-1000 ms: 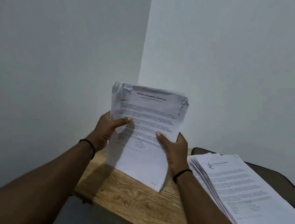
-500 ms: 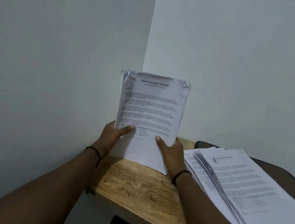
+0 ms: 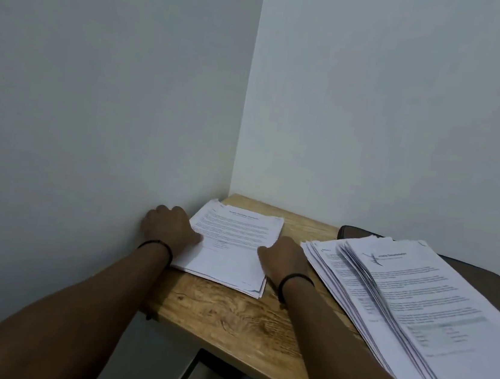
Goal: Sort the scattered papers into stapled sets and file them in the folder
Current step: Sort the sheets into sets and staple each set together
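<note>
A thin set of printed papers (image 3: 234, 237) with crumpled top corners lies flat on the wooden table (image 3: 227, 312), tucked into the corner by the wall. My left hand (image 3: 168, 226) holds its left edge: the thumb lies on the top sheet and the fingers curl down at the side. My right hand (image 3: 284, 256) holds the right edge the same way, thumb on top, fingers hidden behind the hand. A thick, fanned stack of loose papers (image 3: 417, 304) lies to the right. It rests on a dark folder (image 3: 483, 281), of which only the far edge shows.
Two grey walls meet just behind the small set, and the left wall touches my left hand's knuckles. The table's front edge runs diagonally below my forearms, with a dark gap under it. Bare wood shows between the two piles.
The paper set was held upright in both hands above the table. It has been lowered and laid flat in the corner, and both hands have stayed at its edges.
</note>
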